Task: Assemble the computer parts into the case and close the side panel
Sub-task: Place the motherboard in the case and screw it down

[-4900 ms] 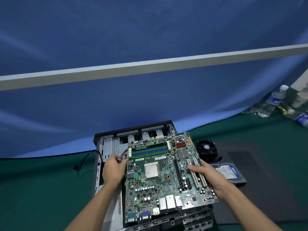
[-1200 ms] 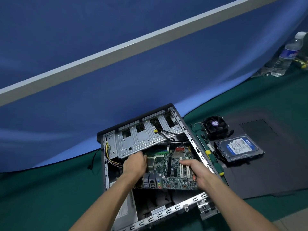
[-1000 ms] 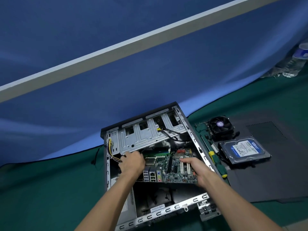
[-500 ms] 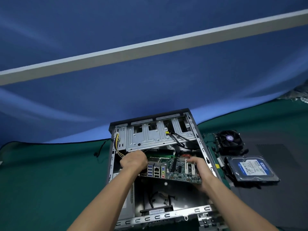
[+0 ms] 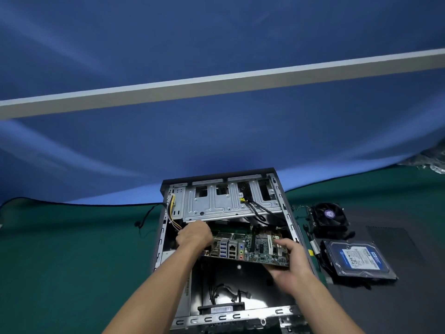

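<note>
The board [image 5: 250,247], carried flat above the case [image 5: 286,213] some seconds ago, now sits tilted inside it, far edge tucked under the drive cage [image 5: 224,203].

Head view: the left hand [image 5: 193,237] grips the board's left side with curled fingers; the right hand [image 5: 290,259] cups its near right corner, thumb on top. The port block faces the viewer, raised off the case floor. To seat it well, it likely needs lowering level, keeping the yellow wires [image 5: 172,213] clear. The fan [image 5: 328,219] and hard drive [image 5: 356,259] wait on the mat to the right, outside the case.
</note>
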A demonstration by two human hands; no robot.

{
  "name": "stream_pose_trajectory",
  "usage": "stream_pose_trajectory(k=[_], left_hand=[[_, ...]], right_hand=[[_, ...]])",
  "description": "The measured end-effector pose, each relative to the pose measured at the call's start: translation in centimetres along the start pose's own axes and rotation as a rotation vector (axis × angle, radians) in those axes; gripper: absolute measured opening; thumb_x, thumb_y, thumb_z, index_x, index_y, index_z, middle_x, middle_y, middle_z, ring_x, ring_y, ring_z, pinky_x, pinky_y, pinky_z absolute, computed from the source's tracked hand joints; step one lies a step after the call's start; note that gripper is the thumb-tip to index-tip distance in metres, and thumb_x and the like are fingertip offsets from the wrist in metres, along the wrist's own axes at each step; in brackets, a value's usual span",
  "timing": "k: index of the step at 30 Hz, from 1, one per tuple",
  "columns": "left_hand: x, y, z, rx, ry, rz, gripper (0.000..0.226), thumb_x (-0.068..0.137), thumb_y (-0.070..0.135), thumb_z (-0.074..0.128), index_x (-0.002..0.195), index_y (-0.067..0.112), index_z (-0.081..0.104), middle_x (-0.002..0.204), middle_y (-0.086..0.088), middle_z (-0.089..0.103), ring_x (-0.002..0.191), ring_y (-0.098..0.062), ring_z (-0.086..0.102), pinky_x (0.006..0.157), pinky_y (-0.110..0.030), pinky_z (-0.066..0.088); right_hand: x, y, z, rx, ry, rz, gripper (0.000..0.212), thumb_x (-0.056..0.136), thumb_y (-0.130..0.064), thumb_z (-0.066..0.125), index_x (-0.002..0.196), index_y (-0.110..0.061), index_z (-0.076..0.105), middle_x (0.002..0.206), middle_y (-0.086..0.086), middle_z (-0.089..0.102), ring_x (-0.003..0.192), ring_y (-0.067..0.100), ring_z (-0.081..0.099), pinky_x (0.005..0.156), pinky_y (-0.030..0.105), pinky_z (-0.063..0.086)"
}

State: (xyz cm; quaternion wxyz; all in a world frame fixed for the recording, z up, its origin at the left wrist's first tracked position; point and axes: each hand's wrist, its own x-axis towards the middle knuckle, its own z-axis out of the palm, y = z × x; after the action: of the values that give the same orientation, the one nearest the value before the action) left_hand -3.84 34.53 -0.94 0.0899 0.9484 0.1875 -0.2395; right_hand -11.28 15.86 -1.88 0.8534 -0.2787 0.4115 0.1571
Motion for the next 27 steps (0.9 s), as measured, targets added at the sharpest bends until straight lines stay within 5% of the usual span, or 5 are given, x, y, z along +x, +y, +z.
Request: stream_pose_trajectory(k=[5,8,11,23,27], left_hand=[[-0.4,0.0,0.1,0.016,-0.013,0.069,0.014,0.088,0.004,0.043,0.085,0.008,0.056,0.097,-0.007,0.06,0.092,-0.027,0.06,0.087,-0.038,0.049],[-0.3,-0.3,0.2,0.024,-0.017,0.107,0.018,0.088,0.002,0.042,0.074,0.008,0.051,0.09,-0.006,0.057,0.087,-0.026,0.059,0.086,-0.038,0.05],[-0.3,-0.5,0.4,0.047,0.004,0.113,0.015,0.088,0.002,0.042,0.083,0.008,0.054,0.094,-0.007,0.06,0.089,-0.026,0.06,0.085,-0.037,0.049],[-0.7,0.1,2.0,0.204,0.106,0.163,0.02,0.09,0.01,0.045,0.106,0.007,0.056,0.117,-0.013,0.06,0.117,-0.032,0.044,0.092,-0.041,0.038],[-0.3,-1.5,3.0,0.068,0.082,0.23,0.021,0.095,0.016,0.04,0.081,0.011,0.055,0.102,-0.014,0.065,0.103,-0.033,0.054,0.086,-0.041,0.046]], right_hand=[[-0.2,0.7,0.5,0.252,0.091,-0.113,0.019,0.081,0.0,0.054,0.099,-0.006,0.051,0.116,0.019,0.051,0.098,0.034,0.057,0.091,0.043,0.05],[-0.2,0.9,0.5,0.083,0.176,-0.073,0.036,0.086,0.002,0.053,0.121,-0.004,0.047,0.141,0.023,0.036,0.128,0.04,0.041,0.103,0.046,0.043],[-0.7,0.9,0.4,-0.073,0.208,-0.056,0.035,0.094,-0.001,0.05,0.129,-0.003,0.049,0.148,0.026,0.028,0.133,0.042,0.035,0.099,0.047,0.047],[-0.8,2.6,-0.4,-0.157,0.36,-0.104,0.037,0.1,-0.004,0.038,0.135,-0.007,0.048,0.13,0.031,0.047,0.097,0.039,0.058,0.091,0.043,0.053],[-0.4,2.9,-0.4,-0.191,0.351,-0.1,0.036,0.101,-0.005,0.039,0.136,-0.003,0.045,0.107,0.032,0.058,0.066,0.032,0.062,0.077,0.038,0.057]])
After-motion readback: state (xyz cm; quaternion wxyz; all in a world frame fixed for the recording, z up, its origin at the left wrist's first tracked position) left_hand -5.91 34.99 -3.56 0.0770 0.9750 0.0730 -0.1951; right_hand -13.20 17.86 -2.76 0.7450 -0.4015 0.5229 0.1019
